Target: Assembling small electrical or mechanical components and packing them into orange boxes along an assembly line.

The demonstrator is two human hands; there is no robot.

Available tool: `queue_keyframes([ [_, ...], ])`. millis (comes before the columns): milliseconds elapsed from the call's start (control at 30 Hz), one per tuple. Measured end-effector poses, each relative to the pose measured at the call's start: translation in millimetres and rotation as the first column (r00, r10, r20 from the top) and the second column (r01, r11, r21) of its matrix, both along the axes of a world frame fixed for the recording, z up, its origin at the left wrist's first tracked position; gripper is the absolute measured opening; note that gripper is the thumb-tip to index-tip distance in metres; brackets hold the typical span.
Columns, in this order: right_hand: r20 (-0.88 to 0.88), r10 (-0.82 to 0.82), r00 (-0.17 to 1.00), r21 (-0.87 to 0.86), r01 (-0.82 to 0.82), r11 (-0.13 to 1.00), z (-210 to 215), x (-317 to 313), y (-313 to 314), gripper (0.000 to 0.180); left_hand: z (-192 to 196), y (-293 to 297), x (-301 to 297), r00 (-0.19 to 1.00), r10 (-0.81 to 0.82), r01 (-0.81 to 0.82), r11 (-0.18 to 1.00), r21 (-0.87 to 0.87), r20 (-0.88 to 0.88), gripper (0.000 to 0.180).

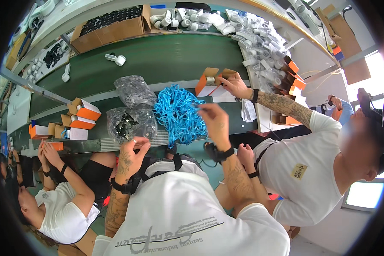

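My right hand (215, 121) is raised over the green belt and pinches a thin blue cord pulled from the heap of blue cords (177, 113). My left hand (133, 152) has its fingers closed on the near edge of a clear bag (130, 123) full of small black parts. What sits between those fingertips is too small to make out. Both my wrists wear black bands.
A second clear bag (134, 90) lies behind the first. A co-worker's hand (234, 85) on the right touches an open orange-and-white box (209, 83). Another person's hands (49, 152) work at the left by more orange boxes (83, 115). Cartons (111, 25) and white parts (251, 38) line the far side.
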State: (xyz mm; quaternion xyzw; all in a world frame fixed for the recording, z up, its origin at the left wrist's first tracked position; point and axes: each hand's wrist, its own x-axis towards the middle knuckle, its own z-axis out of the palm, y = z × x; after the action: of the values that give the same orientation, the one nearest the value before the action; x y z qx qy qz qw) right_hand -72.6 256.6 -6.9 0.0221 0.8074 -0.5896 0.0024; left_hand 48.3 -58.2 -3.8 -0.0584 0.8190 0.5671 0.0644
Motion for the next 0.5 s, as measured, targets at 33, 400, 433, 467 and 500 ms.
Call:
queue_keyframes([
  [33,-0.066,-0.079,0.995,-0.012,0.078,0.997,-12.1,-19.1,15.6,0.017,-1.8,1.5,1.4,1.0,0.003,-0.003,1.0,-0.002,0.0,0.017],
  [400,-0.359,0.326,0.875,0.702,0.022,0.712,-105.1,-176.6,61.3,0.011,-3.2,8.9,6.7,0.995,-0.091,0.088,0.993,-0.084,-0.037,0.021],
  [433,-0.338,0.366,0.867,0.746,0.01,0.665,-111.2,-180.3,63.9,0.012,-4.7,6.5,7.6,0.995,-0.09,0.086,0.992,-0.093,-0.042,0.022],
  [467,-0.378,0.393,0.839,0.727,0.006,0.686,-111.5,-182.8,65.4,0.016,-3.0,5.2,7.4,0.995,-0.089,0.085,0.991,-0.105,-0.038,0.022],
  [500,-0.376,0.392,0.839,0.729,0.007,0.685,-113.8,-184.5,63.7,0.016,-5.4,3.1,8.5,0.995,-0.091,0.086,0.991,-0.103,-0.037,0.022],
])
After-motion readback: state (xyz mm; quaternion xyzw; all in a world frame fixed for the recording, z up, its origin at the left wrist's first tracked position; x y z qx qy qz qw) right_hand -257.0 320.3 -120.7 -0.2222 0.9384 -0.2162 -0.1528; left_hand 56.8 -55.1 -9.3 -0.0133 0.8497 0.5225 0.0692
